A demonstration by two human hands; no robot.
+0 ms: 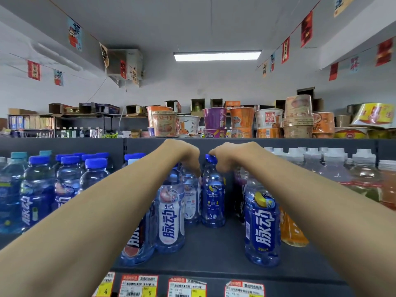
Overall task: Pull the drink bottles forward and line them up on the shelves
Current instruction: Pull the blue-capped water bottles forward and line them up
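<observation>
Dark grey shelf board (pixel 214 249) carries blue-tinted drink bottles, most with blue caps.

- Right hand (pixel 233 157): thumb and fingers pinch the cap of the yellow-marked blue bottle (pixel 213 196), which stands upright mid-depth on the shelf, near its centre.
- Left hand (pixel 184 157): fingers curl down over the tops of the white-labelled bottles just left of centre. Rear white-labelled bottle (pixel 191 198) sits under the fingertips. Whether the grip is closed cannot be told, as the back of the hand hides it.
- Front white-labelled bottle (pixel 171 215): upright, closer to the shelf's front edge.
- Lemon-labelled bottle (pixel 262 228): upright near the front edge, right of centre, beneath the right forearm.
- Left part of the shelf: cluster of blue-capped bottles (pixel 36 189).
- Right part: clear white-capped bottles (pixel 334 166).
- Shelf's front lip: price tags (pixel 139 286).
- Above the shelf: instant noodle cups (pixel 214 121), stacked.
</observation>
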